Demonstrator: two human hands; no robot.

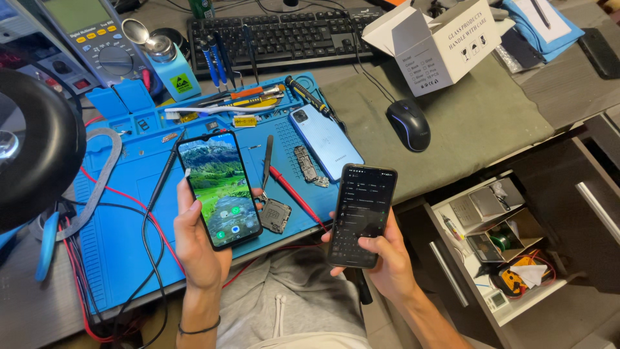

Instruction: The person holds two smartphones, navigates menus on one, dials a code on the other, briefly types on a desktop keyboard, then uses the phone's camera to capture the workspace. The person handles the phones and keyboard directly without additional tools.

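My left hand [197, 242] holds up a smartphone [219, 187] whose lit screen shows a green landscape wallpaper and app icons. My right hand [384, 255] grips a second, dark phone [360, 213] with a dark screen of text and an on-screen keyboard, thumb resting near its lower edge. Both phones hover over the front edge of a blue repair mat [123, 220]. On the mat behind them lie a light blue phone back [325, 142], a small circuit board [305, 163], a square chip module [276, 215] and tweezers [267, 161].
A multimeter [97, 39], red and black probe leads [148, 220], screwdrivers [216, 58] and a keyboard [284, 35] sit at the back. A black mouse [408, 124] and a white cardboard box [439, 48] lie right. An open drawer [497, 239] holds small parts. A black lamp head [32, 148] looms left.
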